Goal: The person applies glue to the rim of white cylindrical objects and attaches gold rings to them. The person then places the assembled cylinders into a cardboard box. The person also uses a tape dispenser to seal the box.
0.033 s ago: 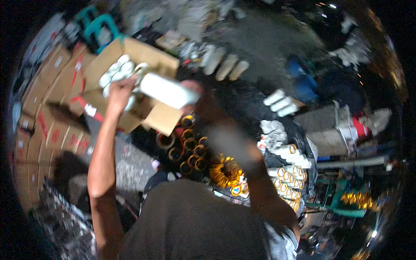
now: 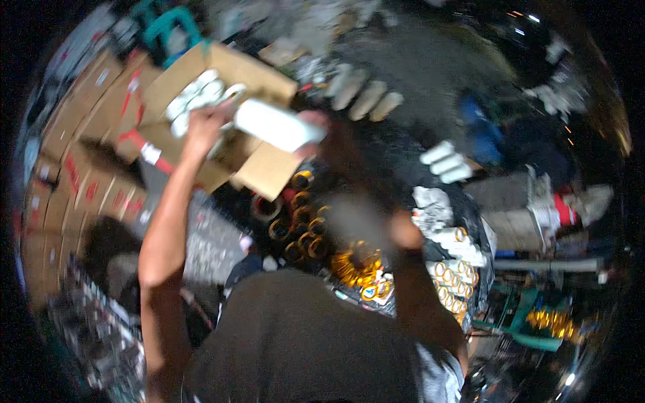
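Note:
A white roll (image 2: 277, 125), blurred by motion, lies slantwise over the right part of an open cardboard box (image 2: 259, 70). My right hand (image 2: 314, 131) grips its right end; that hand is dark and smeared. Just beyond the roll's left end is my left hand (image 2: 207, 124), fingers curled together over the box. Whether it touches the roll or another piece is unclear. Several white rolls (image 2: 195, 94) stand packed in the box's left part, and a ring-shaped roll end (image 2: 234, 92) shows beside my left fingers.
Stacked cartons (image 2: 80, 168) fill the left side. Below the box's flap (image 2: 269, 168) stand dark rolls (image 2: 309, 245) with yellow rims, then gold rings (image 2: 356, 265). White rolls with tan cores (image 2: 457, 279) lie at right, three more white rolls (image 2: 445, 161) farther off. A green chair (image 2: 171, 30) stands behind.
The whole scene has shifted slightly right and up in the picture. Both hands and the white roll keep nearly the same places relative to the box.

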`<action>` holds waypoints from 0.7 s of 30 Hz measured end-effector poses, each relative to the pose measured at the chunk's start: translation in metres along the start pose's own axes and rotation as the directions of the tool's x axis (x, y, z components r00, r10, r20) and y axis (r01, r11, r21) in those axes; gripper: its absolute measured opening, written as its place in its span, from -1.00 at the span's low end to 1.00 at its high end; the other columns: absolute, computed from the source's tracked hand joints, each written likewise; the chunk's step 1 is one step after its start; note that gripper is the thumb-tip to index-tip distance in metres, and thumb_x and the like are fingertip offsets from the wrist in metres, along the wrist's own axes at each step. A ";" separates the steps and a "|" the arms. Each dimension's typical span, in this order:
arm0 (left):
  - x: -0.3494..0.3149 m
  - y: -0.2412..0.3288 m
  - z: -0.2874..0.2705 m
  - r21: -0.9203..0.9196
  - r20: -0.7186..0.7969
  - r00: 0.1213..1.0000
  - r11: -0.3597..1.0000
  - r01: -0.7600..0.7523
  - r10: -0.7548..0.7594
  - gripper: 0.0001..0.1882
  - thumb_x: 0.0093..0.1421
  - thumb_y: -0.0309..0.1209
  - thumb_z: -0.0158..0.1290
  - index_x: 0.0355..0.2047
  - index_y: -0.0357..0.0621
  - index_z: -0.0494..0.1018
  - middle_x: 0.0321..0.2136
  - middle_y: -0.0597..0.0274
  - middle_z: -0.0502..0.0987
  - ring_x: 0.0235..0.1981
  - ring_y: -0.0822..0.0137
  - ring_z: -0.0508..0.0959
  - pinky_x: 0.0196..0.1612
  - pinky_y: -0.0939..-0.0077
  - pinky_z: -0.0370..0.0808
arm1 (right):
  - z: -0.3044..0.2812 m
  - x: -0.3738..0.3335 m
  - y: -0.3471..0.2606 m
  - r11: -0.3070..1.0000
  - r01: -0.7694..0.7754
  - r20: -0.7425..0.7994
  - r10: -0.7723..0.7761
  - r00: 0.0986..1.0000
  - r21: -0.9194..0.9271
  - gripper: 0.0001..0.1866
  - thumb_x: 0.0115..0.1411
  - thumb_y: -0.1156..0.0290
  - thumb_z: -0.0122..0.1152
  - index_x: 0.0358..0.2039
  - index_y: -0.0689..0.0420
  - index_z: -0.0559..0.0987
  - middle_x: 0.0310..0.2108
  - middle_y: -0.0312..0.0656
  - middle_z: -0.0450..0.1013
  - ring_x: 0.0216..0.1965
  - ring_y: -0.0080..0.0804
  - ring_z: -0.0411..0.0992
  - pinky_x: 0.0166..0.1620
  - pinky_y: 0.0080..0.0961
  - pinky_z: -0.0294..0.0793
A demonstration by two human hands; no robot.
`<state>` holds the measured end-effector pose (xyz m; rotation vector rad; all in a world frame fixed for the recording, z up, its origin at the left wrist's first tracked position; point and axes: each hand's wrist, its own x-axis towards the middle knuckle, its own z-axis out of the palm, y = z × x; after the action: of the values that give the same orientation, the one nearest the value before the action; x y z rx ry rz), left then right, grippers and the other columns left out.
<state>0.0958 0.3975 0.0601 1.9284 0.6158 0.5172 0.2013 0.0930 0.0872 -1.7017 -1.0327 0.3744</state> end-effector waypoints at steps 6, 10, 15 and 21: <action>0.032 0.001 0.084 0.103 0.085 0.920 0.922 0.374 -0.383 -0.69 0.29 -0.31 0.07 -0.17 -0.34 0.60 -0.36 0.01 0.63 -0.38 0.18 0.59 -0.28 0.19 0.55 | -0.038 0.088 0.015 0.898 -0.236 0.087 0.287 0.954 -0.370 -0.30 -0.20 0.23 0.45 0.02 0.25 0.57 -0.18 -0.06 0.58 -0.18 -0.23 0.57 -0.12 -0.32 0.57; 0.052 -0.035 0.121 -0.426 0.342 0.764 0.634 0.646 -0.548 -0.73 0.41 -0.30 -0.08 0.00 -0.13 0.47 -0.15 0.12 0.55 -0.27 0.19 0.50 -0.29 0.04 0.46 | -0.030 0.155 0.035 0.833 -0.108 0.282 0.302 0.911 -0.543 -0.31 -0.23 0.23 0.47 -0.02 0.26 0.60 -0.29 -0.04 0.60 -0.39 -0.30 0.58 -0.42 -0.37 0.59; 0.057 -0.077 0.181 -0.828 0.233 0.656 0.207 0.521 -0.718 -0.56 0.44 -0.31 -0.24 0.13 -0.32 0.44 -0.03 0.02 0.58 -0.12 0.16 0.64 -0.23 0.11 0.59 | 0.002 0.210 0.062 0.747 -0.084 0.471 0.498 0.728 -0.660 -0.30 -0.25 0.22 0.52 -0.03 0.25 0.64 -0.29 0.00 0.62 -0.41 -0.25 0.60 -0.49 -0.37 0.62; 0.074 -0.158 0.206 -0.666 0.138 0.461 0.262 0.698 -0.877 -0.56 0.43 -0.24 -0.15 0.09 -0.32 0.50 -0.26 -0.05 0.65 -0.30 0.06 0.68 -0.28 0.12 0.61 | 0.062 0.226 0.118 0.692 -0.053 0.506 0.577 0.641 -0.720 -0.33 -0.28 0.15 0.51 -0.10 0.24 0.67 -0.34 -0.02 0.63 -0.47 -0.23 0.62 -0.53 -0.36 0.65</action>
<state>0.2463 0.3590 -0.1610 0.6535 1.3015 0.2340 0.3424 0.3003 0.0108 -2.5108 -1.5146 1.1036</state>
